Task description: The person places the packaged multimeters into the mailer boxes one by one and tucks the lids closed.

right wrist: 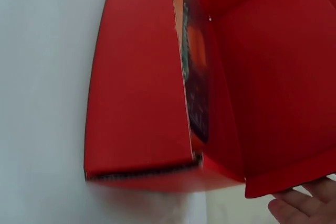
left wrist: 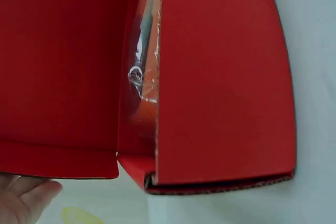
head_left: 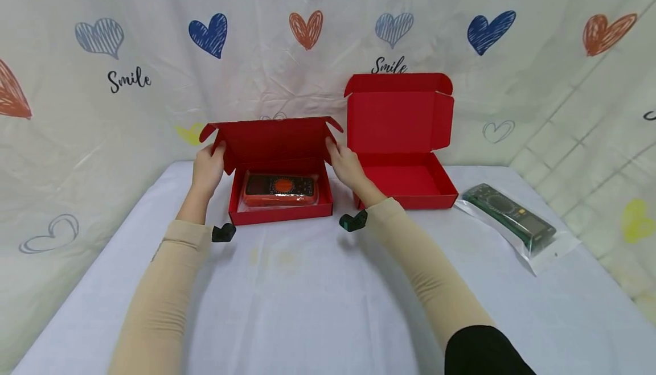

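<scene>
A red cardboard box (head_left: 281, 213) stands open at the back of the table, its lid (head_left: 271, 139) tilted forward above it. Inside lies an orange multimeter (head_left: 281, 190) wrapped in clear plastic; in the left wrist view its orange edge (left wrist: 149, 85) shows behind the front wall. My left hand (head_left: 207, 167) grips the lid's left side flap, and my right hand (head_left: 347, 164) grips the right one. In the wrist views, fingers lie against the outside of the flaps, partly cut off by the frame edge.
A second red box (head_left: 400, 201) stands to the right with its lid upright and nothing seen inside. Further right lies a dark green multimeter (head_left: 507, 215) in a clear bag. A white cloth covers the table (head_left: 307, 306); a curtain printed with hearts (head_left: 307, 28) hangs behind.
</scene>
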`<state>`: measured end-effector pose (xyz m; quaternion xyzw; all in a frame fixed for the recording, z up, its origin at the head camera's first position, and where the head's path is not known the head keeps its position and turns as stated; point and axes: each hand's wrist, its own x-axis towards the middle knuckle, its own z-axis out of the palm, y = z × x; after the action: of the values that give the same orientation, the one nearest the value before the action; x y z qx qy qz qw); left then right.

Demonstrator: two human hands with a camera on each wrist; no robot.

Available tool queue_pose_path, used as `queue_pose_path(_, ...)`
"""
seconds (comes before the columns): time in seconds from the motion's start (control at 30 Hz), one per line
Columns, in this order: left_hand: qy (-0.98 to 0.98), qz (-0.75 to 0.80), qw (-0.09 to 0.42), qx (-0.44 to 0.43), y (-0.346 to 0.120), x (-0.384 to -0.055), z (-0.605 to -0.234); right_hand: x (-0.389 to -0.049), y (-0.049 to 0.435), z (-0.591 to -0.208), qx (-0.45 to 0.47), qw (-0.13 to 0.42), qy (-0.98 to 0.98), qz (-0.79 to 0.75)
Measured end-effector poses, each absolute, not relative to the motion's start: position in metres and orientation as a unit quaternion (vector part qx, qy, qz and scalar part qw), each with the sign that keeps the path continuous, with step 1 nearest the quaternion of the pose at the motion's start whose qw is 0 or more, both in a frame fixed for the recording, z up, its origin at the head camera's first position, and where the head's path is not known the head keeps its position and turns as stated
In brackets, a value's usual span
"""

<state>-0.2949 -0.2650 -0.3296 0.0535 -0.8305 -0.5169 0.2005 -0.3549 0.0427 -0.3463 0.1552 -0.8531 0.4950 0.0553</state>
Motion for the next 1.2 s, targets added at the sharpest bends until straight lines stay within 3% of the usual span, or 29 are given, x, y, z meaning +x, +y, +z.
queue_pose_path(0.27, -0.802, -0.564, 0.196, 0.032, -0.257, -0.298, -0.330, -0.355, 0.027, -0.348, 0.101, 0.085, -0.823, 0.552)
queue_pose_path(0.57, -0.757, -0.636, 0.145, 0.028, -0.259, -0.297, -0.333, -0.352, 0.020, -0.340, 0.077, 0.023, -0.767, 0.636)
queue_pose_path(0.9, -0.750, -0.648, 0.133, 0.011, -0.260, -0.296, -0.337, -0.346, 0.013, -0.346, 0.055, 0.021, -0.733, 0.678)
queue_pose_path(1.2, -0.710, -0.694, 0.116, -0.003, -0.263, -0.297, -0.342, -0.347, 0.020, -0.347, 0.072, -0.015, -0.702, 0.709)
